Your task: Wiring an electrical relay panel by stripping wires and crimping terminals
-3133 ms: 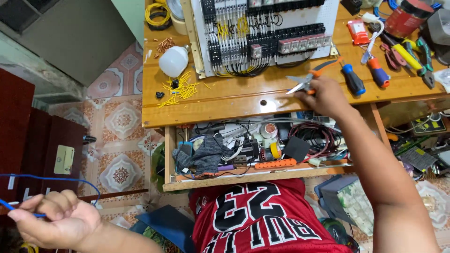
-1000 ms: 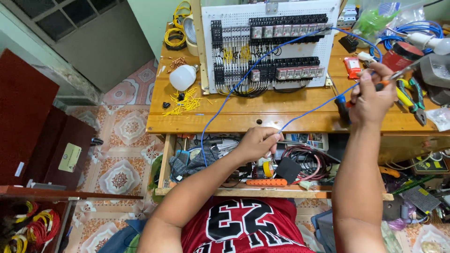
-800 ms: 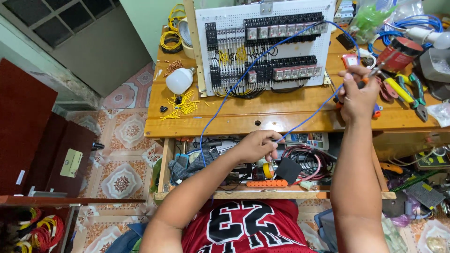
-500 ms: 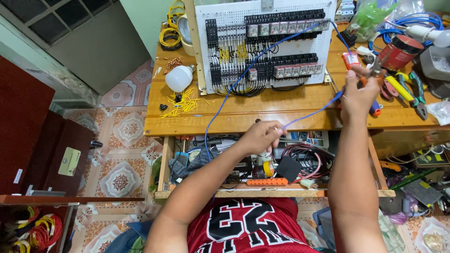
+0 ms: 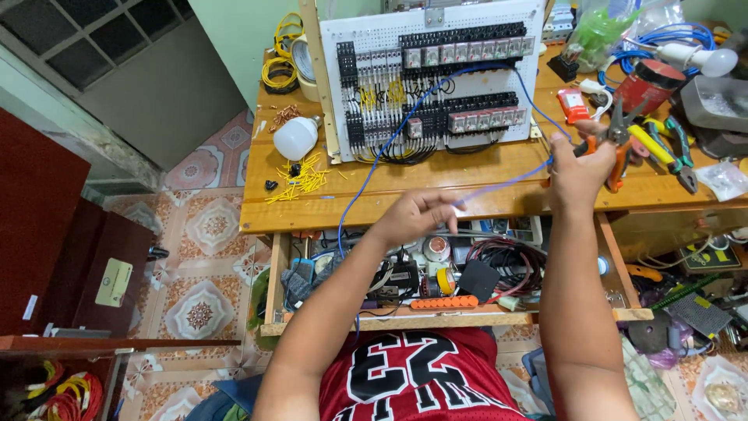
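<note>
The open drawer point(image 5: 436, 318) under the wooden bench point(image 5: 405, 187) holds a clutter of coiled black and red cables, a small tape roll, an orange strip and dark gloves. On the bench, a red canister point(image 5: 650, 84) stands among 2 or more loose pliers. The left hand point(image 5: 417, 218) pinches a blue wire point(image 5: 499, 185) between closed fingertips; the right hand point(image 5: 576, 168) grips orange-handled pliers point(image 5: 615, 136) and the wire's other stretch. Between the 2 hands the wire runs taut, rising rightward, then loops up to the white control panel point(image 5: 436, 78).
</note>
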